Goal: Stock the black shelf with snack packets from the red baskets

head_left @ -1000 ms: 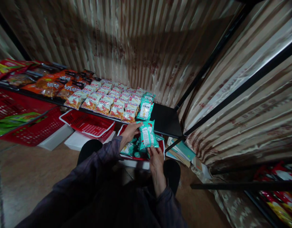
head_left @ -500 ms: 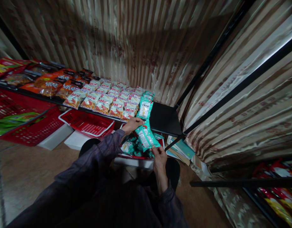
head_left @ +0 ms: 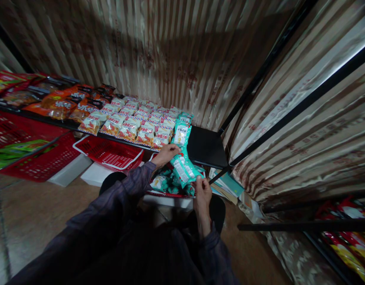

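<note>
A teal snack bag (head_left: 184, 168), its printed back panel facing up, is stretched between my two hands over a basket. My left hand (head_left: 167, 154) pinches its upper left corner, close to the shelf's front edge. At its lower right corner, my right hand (head_left: 202, 192) has the edge between thumb and fingers. Beneath it, more teal bags (head_left: 160, 183) lie heaped in the red basket (head_left: 170, 194). Just beyond, a row of teal bags (head_left: 181, 134) lies on the black shelf (head_left: 206, 148), beside rows of white snack bags (head_left: 129, 128).
Orange snack bags (head_left: 62, 105) and red bags (head_left: 10, 83) fill the shelf's left. Below stand an empty-looking red basket (head_left: 111, 153) and a larger red basket (head_left: 52, 162) with green packets. Black rack posts (head_left: 271, 138) and a striped curtain (head_left: 182, 51) border the right and back.
My right hand has moved slightly up and to the right with the teal bag's lower corner, turning the bag a little. My left hand has barely moved and still pinches the bag.
</note>
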A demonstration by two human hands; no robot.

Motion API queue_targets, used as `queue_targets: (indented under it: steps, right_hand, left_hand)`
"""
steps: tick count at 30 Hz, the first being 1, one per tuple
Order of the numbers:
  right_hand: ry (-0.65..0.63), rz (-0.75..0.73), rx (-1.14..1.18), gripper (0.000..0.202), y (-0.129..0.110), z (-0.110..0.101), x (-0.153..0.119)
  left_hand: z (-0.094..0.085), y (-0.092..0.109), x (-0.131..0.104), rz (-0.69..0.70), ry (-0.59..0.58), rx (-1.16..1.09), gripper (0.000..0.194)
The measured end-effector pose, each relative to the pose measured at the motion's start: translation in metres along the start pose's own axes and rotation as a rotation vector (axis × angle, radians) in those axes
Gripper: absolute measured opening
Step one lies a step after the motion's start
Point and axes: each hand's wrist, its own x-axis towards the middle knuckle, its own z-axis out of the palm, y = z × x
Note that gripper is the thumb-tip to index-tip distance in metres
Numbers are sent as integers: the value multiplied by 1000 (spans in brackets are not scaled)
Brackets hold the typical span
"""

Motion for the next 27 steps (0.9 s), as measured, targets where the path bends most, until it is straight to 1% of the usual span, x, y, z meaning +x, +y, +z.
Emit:
queue_targets:
  steps: [2, 4, 6, 7, 9, 11, 14, 16, 18, 19, 21, 23, 24, 25, 27]
  right_hand:
    - [-25, -36, -73, 37, -3, -2, 1]
    - [-22, -131, -163, 33, -7, -1, -1]
    - [12, -240, -220, 28, -10, 2, -6]
    - [38, -274, -229, 26, -10, 3, -10]
    - [77, -291, -230, 25, -9, 5, -15]
    - [77, -274, -226, 25, -5, 3, -17]
    - [-11, -172, -177, 29, -3, -6, -10]
    - [-61, -113, -135, 31, -9, -12, 1]
    - [-92, -117, -112, 34, -21, -12, 11]
    - [-133, -107, -93, 40, -28, -9, 16]
    - [-275, -43, -49, 52, -40, 1, 20]
    - [-417, 9, -45, 53, -46, 13, 21]
    - [-446, 18, -44, 51, -47, 19, 21]
    - [-444, 20, -32, 48, -46, 24, 22]
    - [-348, 21, 43, 45, -41, 29, 24]
  left_hand:
    - [0, 0, -1, 16, 31, 2, 15]
    - [2, -1, -3, 41, 115, 1, 15]
    - [6, -4, -5, 60, 183, 2, 15]
    - [8, -5, -6, 64, 194, 3, 15]
    - [10, -6, -7, 62, 185, 2, 16]
    - [10, -5, -5, 53, 174, 5, 16]
    - [4, 2, -2, 39, 105, 46, 15]
    - [0, 8, -1, 67, 24, 106, 13]
    - [-1, 14, -2, 127, -47, 192, 12]
    - [0, 17, -3, 158, -77, 238, 12]
    - [7, 20, -7, 208, -142, 317, 11]
    - [15, 22, -10, 234, -201, 361, 11]
    - [18, 23, -11, 240, -214, 359, 11]
    - [21, 24, -12, 244, -209, 334, 11]
    - [21, 25, -12, 233, -138, 212, 11]
